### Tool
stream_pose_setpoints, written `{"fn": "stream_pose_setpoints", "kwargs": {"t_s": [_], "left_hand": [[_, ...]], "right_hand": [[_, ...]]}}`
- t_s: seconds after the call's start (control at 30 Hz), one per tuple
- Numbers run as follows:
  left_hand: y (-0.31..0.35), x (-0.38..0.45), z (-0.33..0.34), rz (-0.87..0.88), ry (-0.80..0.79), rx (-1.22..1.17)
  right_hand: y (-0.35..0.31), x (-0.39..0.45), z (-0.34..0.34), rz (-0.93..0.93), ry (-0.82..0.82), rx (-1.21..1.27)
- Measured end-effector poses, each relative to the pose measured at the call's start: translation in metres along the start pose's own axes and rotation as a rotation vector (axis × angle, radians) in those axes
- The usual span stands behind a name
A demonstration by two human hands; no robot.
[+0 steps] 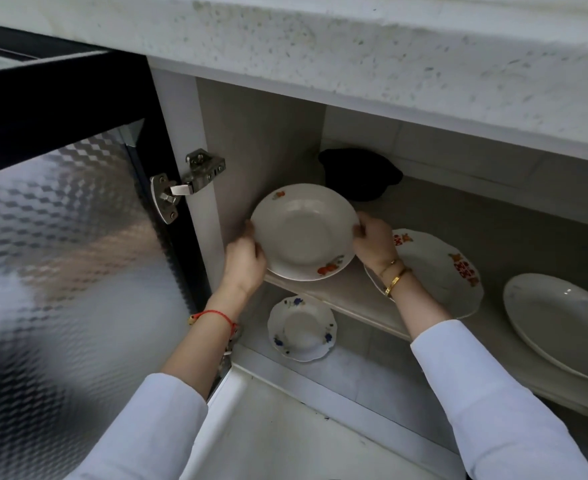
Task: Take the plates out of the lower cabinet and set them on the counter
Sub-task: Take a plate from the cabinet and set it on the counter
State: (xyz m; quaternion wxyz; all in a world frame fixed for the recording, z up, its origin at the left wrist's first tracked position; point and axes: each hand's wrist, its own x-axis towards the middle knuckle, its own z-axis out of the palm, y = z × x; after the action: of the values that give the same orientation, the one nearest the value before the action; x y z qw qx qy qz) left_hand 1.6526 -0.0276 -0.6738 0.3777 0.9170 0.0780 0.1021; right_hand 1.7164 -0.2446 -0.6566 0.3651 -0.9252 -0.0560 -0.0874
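Note:
A cream deep plate with orange flowers [304, 233] is at the left end of the cabinet's upper shelf [348, 296], tilted toward me. My left hand [244, 259] grips its left rim and my right hand [375, 242] grips its right rim. To the right on the same shelf lies an oval platter with red print [448, 271], partly behind my right wrist, and a plain white oval dish [562, 323] further right. A small scalloped plate with blue flowers [302, 329] sits on the cabinet floor below.
The speckled stone counter [389, 53] overhangs the cabinet. The glass-panelled door [60, 237] stands open at the left, on a metal hinge [185, 185]. A black pot-like object [360, 174] sits at the back of the shelf.

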Motion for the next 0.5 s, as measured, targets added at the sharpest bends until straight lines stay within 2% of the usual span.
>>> {"fn": "stream_pose_setpoints", "kwargs": {"t_s": [0.27, 0.5], "left_hand": [[0.008, -0.030, -0.027, 0.080, 0.080, -0.052], [0.011, -0.078, -0.052, 0.176, 0.105, -0.124]], "right_hand": [[-0.021, -0.037, -0.018, -0.027, 0.054, 0.103], [-0.031, -0.100, -0.031, 0.033, 0.082, 0.103]]}}
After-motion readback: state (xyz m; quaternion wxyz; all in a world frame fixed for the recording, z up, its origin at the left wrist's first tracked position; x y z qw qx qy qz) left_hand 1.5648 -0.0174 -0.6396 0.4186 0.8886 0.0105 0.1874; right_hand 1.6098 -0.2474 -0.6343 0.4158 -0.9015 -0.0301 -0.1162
